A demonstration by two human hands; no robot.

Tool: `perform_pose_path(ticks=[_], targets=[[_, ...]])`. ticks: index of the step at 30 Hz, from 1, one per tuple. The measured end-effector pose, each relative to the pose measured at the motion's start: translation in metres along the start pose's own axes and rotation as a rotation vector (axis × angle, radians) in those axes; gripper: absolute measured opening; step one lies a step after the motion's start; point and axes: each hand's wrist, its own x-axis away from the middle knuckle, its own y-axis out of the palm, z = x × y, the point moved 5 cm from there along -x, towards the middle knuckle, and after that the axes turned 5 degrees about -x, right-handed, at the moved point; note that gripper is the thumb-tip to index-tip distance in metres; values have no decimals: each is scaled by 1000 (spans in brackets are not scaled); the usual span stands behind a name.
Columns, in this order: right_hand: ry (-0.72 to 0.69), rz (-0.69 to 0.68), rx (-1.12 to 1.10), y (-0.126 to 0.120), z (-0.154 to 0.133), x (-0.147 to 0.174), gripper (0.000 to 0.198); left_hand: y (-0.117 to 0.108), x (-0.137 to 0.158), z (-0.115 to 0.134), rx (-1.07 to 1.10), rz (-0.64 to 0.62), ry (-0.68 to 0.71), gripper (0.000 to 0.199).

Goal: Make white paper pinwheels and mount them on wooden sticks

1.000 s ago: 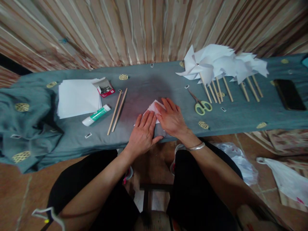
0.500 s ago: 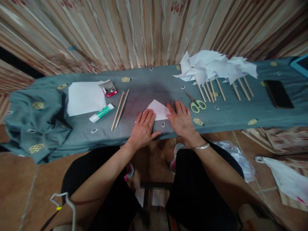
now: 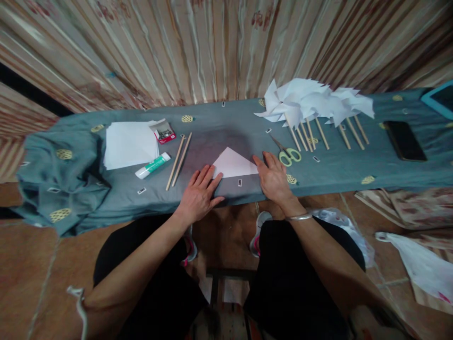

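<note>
A white sheet of paper [image 3: 234, 164], folded into a triangle, lies flat on the cloth-covered table in front of me. My left hand [image 3: 201, 192] rests at its left corner, fingers stretched out and partly covering that end. At the right corner, my right hand [image 3: 274, 178] touches the paper with its fingertips, the fingers extended. Green-handled scissors [image 3: 289, 157] lie just beyond the right hand. Two wooden sticks [image 3: 180, 160] lie side by side to the left of the paper.
On the left are a stack of white paper [image 3: 130, 145], a red box of metal pins [image 3: 164, 132] and a glue stick [image 3: 153, 165]. Several paper pinwheels [image 3: 318, 101] on sticks lie at the back right. Farther right are a black phone [image 3: 404, 140] and a blue-edged device [image 3: 439, 101].
My hands have moved apart along the folded edge, the left one toward the left and me, the right one to the right. More of the paper triangle shows now.
</note>
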Motion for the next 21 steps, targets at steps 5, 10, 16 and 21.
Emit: perform_pose_path(ticks=[5, 10, 16, 21], targets=[[-30, 0, -20, 3, 4, 0, 56, -3, 29, -13, 5, 8, -64, 73], [-40, 48, -57, 7, 6, -1, 57, 0, 46, -18, 56, 64, -122, 74], [22, 142, -113, 12, 7, -1, 51, -1, 37, -21, 203, 161, -256, 64], [26, 155, -145, 15, 7, -2, 50, -4, 10, -25, 336, 206, -430, 67]])
